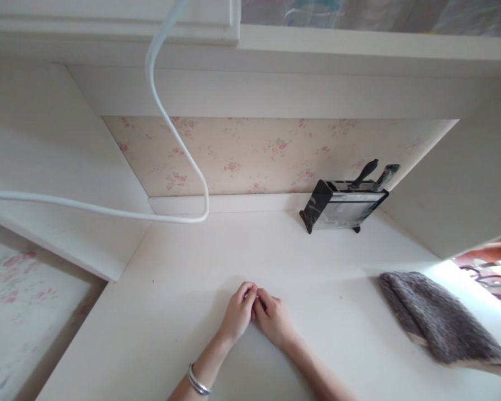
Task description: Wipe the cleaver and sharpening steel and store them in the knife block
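My left hand (239, 313) and my right hand (272, 317) rest together on the white countertop (183, 334). Both have curled fingers, and their fingertips touch each other in the middle. No object shows in either hand, though the palms face away from view. A silver bangle (197, 380) circles my left wrist. Beyond the hands, at the back right, stands a black and silver knife block (348, 210) with two dark-handled tools in it. Off to the right lies a folded grey-brown fluffy cloth (438, 317).
A white cable (179, 139) hangs in front of the upper left, under a white cabinet (108, 19). White side panels flank the counter, with flowered wallpaper (234, 156) behind. A shelf edge (359, 44) runs overhead. Patterned fabric (495, 278) shows at the far right.
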Motion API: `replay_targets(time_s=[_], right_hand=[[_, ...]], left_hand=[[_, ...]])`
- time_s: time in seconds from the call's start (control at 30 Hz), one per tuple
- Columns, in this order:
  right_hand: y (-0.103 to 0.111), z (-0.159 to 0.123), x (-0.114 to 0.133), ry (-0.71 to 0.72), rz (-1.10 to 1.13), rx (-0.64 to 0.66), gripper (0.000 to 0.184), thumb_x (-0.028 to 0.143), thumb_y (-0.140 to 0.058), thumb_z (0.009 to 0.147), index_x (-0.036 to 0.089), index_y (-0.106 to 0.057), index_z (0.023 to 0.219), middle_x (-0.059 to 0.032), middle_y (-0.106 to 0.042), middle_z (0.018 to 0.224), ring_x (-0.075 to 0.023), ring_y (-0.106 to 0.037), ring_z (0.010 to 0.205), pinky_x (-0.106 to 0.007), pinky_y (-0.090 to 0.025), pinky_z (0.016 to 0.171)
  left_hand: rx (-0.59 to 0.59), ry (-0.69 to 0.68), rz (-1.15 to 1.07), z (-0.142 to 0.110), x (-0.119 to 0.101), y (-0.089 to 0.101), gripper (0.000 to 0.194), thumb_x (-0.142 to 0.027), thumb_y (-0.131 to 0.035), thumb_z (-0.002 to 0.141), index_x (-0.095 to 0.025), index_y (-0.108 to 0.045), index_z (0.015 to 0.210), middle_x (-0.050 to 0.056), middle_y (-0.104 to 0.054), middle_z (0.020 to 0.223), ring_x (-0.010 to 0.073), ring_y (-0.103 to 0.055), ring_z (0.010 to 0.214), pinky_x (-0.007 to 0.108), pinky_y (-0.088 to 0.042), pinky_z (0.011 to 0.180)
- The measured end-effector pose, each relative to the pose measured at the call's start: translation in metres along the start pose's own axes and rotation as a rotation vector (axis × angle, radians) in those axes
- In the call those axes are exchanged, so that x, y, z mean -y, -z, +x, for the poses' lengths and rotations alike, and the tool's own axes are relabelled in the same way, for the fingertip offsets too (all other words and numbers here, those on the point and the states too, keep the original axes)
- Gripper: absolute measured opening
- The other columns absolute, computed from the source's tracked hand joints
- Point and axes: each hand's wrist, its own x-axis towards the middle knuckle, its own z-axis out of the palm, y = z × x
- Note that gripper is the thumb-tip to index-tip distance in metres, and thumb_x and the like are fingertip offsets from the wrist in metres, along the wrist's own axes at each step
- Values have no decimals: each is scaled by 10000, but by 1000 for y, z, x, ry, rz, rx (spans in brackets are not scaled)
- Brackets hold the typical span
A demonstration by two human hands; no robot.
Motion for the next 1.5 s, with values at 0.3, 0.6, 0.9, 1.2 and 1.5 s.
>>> replay_targets(time_s=[0.3, 0.6, 0.9, 1.2, 1.5], right_hand=[[0, 0, 1, 0, 30, -3, 219, 268, -399, 948, 215, -597, 871, -6, -665, 676, -156, -625, 614, -245, -448, 604], [1, 0, 1, -4, 13, 12, 207, 252, -396, 941, 215, -588, 874, -11, -676, 693, -158, -632, 630, -241, -440, 613], [2, 0, 2, -10, 11, 16, 205, 251, -399, 943, 213, -589, 877, -10, -683, 695, -158, -637, 634, -240, -438, 616], [0, 0, -2, -11, -17, 23, 207, 263, -395, 949, 205, -584, 884, -6, -670, 688, -145, -628, 626, -229, -424, 603], [2, 0, 0, -14, -11, 29, 201, 254, -395, 948, 208, -582, 889, -8, -677, 707, -150, -633, 647, -234, -428, 616]], left_hand=[[-12, -1, 8, 0, -1, -1, 394, -603, -486, 854, -224, -595, 872, -50, -496, 582, 123, -434, 490, 234, -328, 457], [-6, -7, 19, 0, 0, -1, 384, -588, -465, 877, -224, -586, 878, -44, -509, 619, 121, -449, 500, 233, -332, 457], [7, -15, 23, 0, 1, 0, 382, -572, -453, 892, -212, -579, 896, -46, -501, 617, 110, -448, 496, 225, -334, 445], [5, -32, 40, 1, 6, 1, 393, -566, -453, 898, -196, -585, 920, -42, -513, 638, 103, -457, 510, 215, -348, 444], [10, -31, 40, 0, 4, 0, 400, -568, -444, 901, -191, -577, 927, -42, -516, 636, 100, -459, 494, 216, -351, 437]])
